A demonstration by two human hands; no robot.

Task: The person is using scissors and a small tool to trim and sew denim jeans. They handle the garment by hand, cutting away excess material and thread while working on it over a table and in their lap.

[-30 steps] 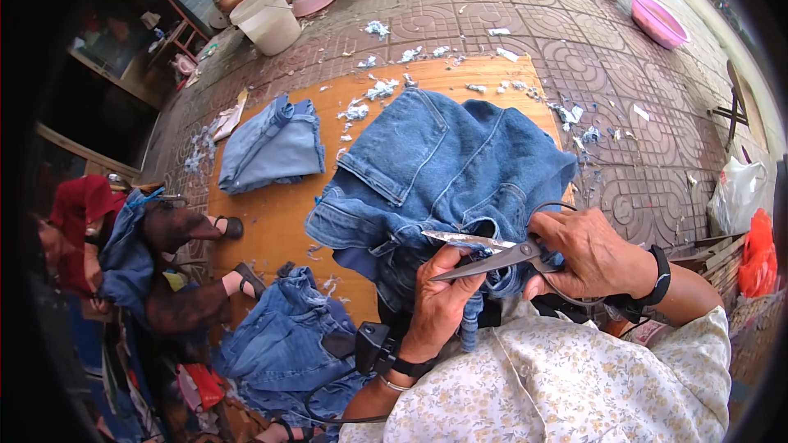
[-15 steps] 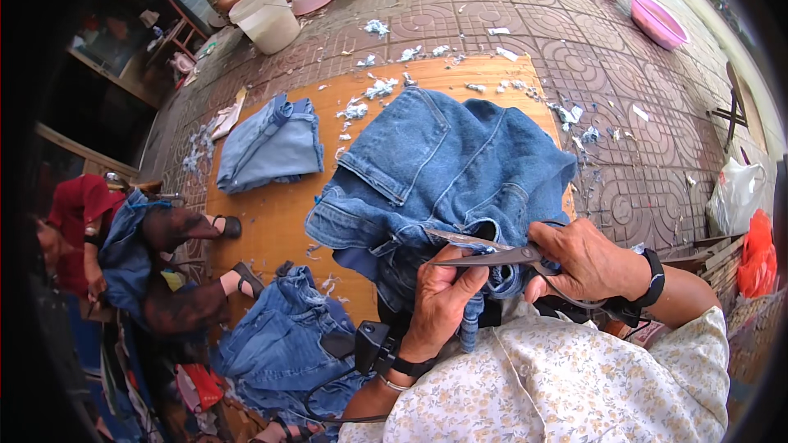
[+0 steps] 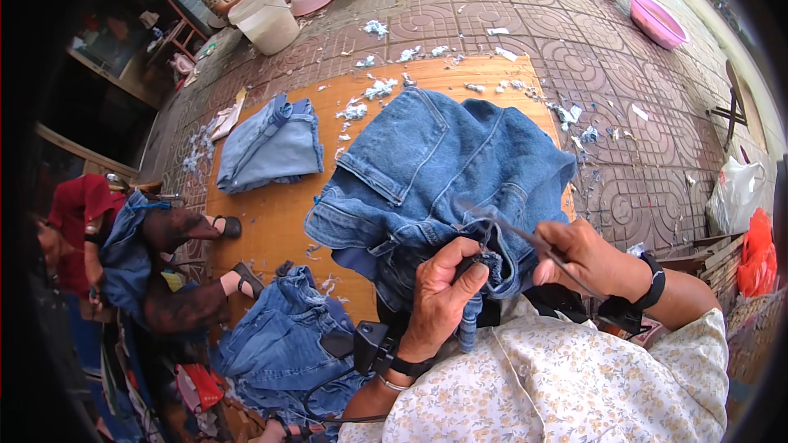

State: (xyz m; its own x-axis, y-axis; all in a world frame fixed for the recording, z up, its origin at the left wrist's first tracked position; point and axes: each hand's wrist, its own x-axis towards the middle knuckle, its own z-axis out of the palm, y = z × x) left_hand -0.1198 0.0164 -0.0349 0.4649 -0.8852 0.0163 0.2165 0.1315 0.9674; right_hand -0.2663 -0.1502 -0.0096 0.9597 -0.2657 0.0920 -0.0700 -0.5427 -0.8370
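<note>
A pair of blue denim jeans [image 3: 460, 148] lies bunched before me, its pocket and seams facing up. My left hand [image 3: 443, 295] pinches an edge of the jeans at the near side, thumb and fingers closed on the denim by a small rolled opening. In my right hand [image 3: 581, 262] is a pair of dark scissors [image 3: 525, 236], fingers wrapped round the handles. The blades are smeared by motion and point left over the denim, just above the left fingertips. Whether they touch the cloth I cannot tell.
Folded light jeans [image 3: 271, 148] lie on the wooden board [image 3: 353, 172], among pale thread scraps [image 3: 382, 88]. More jeans [image 3: 287, 336] sit at the near left, beside a seated person holding denim [image 3: 123, 254]. Another person sits behind a white bucket [image 3: 264, 18].
The scissors have swung from lying open and flat across the left fingertips to a narrower, tilted position slightly higher. My left hand keeps its hold on the jeans.
</note>
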